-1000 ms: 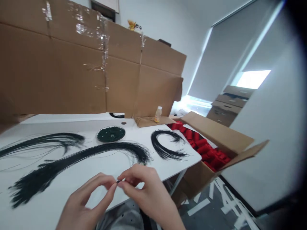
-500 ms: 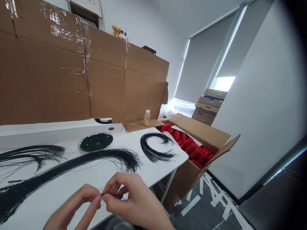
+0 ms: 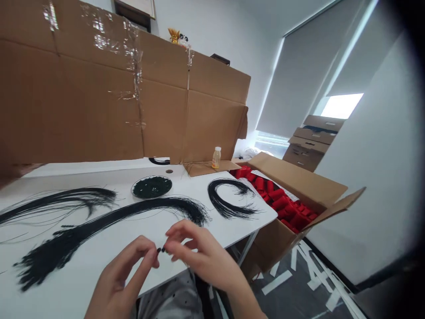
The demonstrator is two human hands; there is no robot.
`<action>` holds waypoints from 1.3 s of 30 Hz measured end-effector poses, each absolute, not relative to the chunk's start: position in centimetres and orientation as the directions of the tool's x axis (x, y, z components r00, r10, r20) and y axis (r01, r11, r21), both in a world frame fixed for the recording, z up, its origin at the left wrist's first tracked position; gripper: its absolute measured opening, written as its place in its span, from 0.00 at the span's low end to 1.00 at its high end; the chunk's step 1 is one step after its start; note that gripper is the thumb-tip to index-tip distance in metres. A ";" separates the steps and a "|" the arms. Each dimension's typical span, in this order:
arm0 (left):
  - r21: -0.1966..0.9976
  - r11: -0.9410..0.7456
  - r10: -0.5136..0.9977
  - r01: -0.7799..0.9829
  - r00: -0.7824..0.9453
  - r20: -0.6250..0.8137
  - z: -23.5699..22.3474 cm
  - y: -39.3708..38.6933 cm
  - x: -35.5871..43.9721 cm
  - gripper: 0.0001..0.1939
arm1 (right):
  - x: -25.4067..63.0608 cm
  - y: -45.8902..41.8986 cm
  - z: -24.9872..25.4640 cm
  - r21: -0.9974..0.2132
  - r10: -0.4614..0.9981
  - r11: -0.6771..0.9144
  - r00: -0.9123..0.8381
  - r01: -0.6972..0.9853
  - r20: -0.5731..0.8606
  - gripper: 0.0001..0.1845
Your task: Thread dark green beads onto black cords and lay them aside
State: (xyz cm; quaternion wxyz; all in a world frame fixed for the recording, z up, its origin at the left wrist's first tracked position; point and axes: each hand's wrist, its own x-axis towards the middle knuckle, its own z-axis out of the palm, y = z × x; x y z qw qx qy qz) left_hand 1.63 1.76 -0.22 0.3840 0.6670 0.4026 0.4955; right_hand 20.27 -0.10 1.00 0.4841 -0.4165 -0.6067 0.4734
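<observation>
Because the short dark piece (image 3: pixel 161 250) was so small, the person's left hand (image 3: pixel 128 270) and right hand (image 3: pixel 202 250) came together in front of the body, both curled into a delicate pinch rather than a fist, their fingertips (image 3: pixel 171 248) meeting at it; which hand actually gripped it was too small to tell. The hands hovered over the near edge of a white table (image 3: pixel 83 261), just above a lap in grey dotted cloth (image 3: pixel 169 297). Just beyond them lay a long, sweeping bundle of thin dark green strands (image 3: pixel 146 204), probably spread out in an arc so that single strands could be reached. A second bundle (image 3: pixel 63 199) stretched away to the left, and a tighter curled bundle (image 3: pixel 221 204) lay to the right. Between them sat a round plate (image 3: pixel 132 188) heaped with short dark green pieces (image 3: pixel 152 187), apparently kept together so they would not scatter. Past the table's right corner stood an open cardboard box (image 3: pixel 295 181) packed with red items (image 3: pixel 282 206). Farther back, a large taped cardboard sheet (image 3: pixel 99 110) stood upright behind the table, with a small bottle (image 3: pixel 216 158) at its foot, and stacked cardboard boxes (image 3: pixel 307 144) stood beneath a lowered roller blind (image 3: pixel 299 79).
</observation>
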 end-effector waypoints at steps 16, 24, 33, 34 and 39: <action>0.923 -0.365 0.913 0.120 -0.146 0.380 0.5 2.9 -4.4 0.15 | 20.5 3.2 -1.6 -0.998 0.833 0.001 -0.552 -0.065 0.037 0.26; 0.888 -0.401 0.911 0.226 -0.005 0.413 1.7 2.0 -9.0 0.16 | 17.2 2.5 -2.2 -0.994 0.938 0.035 -0.341 -0.107 0.069 0.22; 0.863 -0.371 0.928 0.343 0.143 0.343 2.5 2.2 -13.4 0.14 | 14.4 3.6 -0.8 -1.000 0.864 0.020 -0.504 0.020 0.007 0.19; 0.855 -0.376 0.926 0.356 0.164 0.339 2.6 2.3 -13.8 0.14 | 14.2 3.9 -0.4 -0.999 0.851 0.020 -0.526 0.036 -0.002 0.19; 0.837 -0.402 0.915 0.371 0.207 0.348 3.3 2.0 -14.4 0.13 | 12.4 4.7 1.4 -0.995 0.821 0.043 -0.571 0.085 -0.013 0.21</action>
